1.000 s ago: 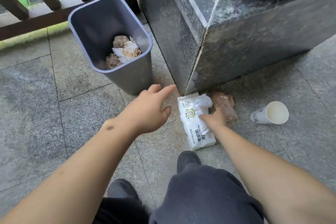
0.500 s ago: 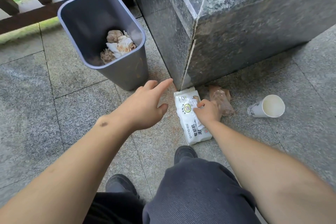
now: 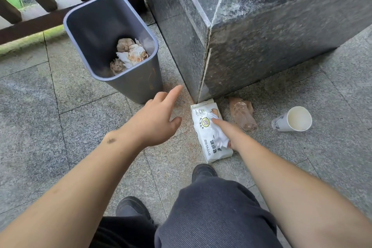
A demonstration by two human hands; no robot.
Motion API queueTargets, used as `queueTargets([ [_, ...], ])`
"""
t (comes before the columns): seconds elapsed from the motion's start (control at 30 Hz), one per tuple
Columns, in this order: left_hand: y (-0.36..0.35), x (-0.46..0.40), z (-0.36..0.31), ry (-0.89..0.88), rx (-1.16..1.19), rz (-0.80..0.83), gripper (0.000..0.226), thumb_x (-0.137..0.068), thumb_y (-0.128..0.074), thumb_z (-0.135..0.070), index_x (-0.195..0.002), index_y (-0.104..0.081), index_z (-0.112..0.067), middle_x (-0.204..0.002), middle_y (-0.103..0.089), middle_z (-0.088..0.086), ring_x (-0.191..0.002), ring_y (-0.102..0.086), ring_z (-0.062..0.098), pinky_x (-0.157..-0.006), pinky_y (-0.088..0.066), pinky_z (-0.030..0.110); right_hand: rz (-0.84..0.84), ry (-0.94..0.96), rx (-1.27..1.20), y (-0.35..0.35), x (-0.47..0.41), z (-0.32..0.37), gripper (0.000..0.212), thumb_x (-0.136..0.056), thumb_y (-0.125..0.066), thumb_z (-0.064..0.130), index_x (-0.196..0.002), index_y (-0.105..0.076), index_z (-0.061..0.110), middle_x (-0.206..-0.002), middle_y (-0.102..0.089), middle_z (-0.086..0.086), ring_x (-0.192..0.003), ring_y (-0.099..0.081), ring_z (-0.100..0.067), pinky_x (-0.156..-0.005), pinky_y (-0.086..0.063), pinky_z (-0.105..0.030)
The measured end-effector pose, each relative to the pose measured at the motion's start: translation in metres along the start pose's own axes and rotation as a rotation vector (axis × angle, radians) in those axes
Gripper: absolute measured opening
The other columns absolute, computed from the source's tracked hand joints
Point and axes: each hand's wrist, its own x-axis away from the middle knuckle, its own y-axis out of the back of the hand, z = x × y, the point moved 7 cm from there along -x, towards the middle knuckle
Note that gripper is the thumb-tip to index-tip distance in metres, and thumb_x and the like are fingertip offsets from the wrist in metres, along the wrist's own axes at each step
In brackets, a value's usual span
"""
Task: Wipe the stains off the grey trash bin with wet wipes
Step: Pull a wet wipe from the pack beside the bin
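The grey trash bin (image 3: pixel 141 84) stands on the paved floor at upper left, with orange-brown streaks on its near right wall and crumpled stained paper (image 3: pixel 129 54) inside. A white pack of wet wipes (image 3: pixel 209 151) lies on the floor by the stone corner. My right hand (image 3: pixel 231 133) grips a white wet wipe (image 3: pixel 216 133) that sticks out of the pack's opening. My left hand (image 3: pixel 159 117) hovers between bin and pack, fingers straight, forefinger toward the corner, holding nothing.
A dark granite pillar base (image 3: pixel 261 36) rises right of the bin. A crumpled brown plastic wrapper (image 3: pixel 242 113) and a tipped white paper cup (image 3: pixel 292 119) lie on the floor at right. A wooden railing (image 3: pixel 30 22) runs behind the bin. My knee and shoes are below.
My right hand has closed on the wipe at the pack's opening and drawn it back toward me. The left hand stayed hovering, and the view shifted slightly.
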Motion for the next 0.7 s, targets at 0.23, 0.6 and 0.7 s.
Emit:
queueTargets([
  [0.23,-0.001,-0.001,-0.002,0.006,-0.010,0.011,0.080,-0.096,-0.056,-0.035,-0.157,-0.005,-0.039,-0.150,-0.033,0.006,-0.128,-0.043,0.028,-0.104,-0.039,0.044,-0.121,0.414,0.151,0.009,0.012,0.035,0.034,-0.083,-0.072,0.028,-0.113,-0.068,0.013,-0.116,-0.067,-0.004,-0.109,-0.061,-0.024,-0.078,-0.045,-0.029],
  [0.6,-0.004,-0.002,0.002,0.047,-0.053,0.047,0.075,-0.097,-0.055,-0.038,-0.158,-0.012,-0.032,-0.153,-0.031,0.006,-0.130,-0.041,0.029,-0.105,-0.040,0.046,-0.092,0.211,0.092,0.004,0.010,0.018,0.030,-0.083,-0.070,0.023,-0.105,-0.065,0.004,-0.099,-0.068,-0.008,-0.093,-0.064,-0.027,-0.079,-0.050,-0.035],
  [0.7,-0.004,-0.002,0.002,0.055,-0.056,0.060,0.073,-0.097,-0.054,-0.039,-0.158,-0.014,-0.031,-0.154,-0.028,0.006,-0.133,-0.039,0.030,-0.107,-0.039,0.047,-0.168,0.495,0.251,0.001,0.033,0.048,0.020,-0.088,-0.053,0.015,-0.084,-0.070,0.024,-0.080,-0.059,0.007,-0.079,-0.056,-0.018,-0.066,-0.040,-0.026],
])
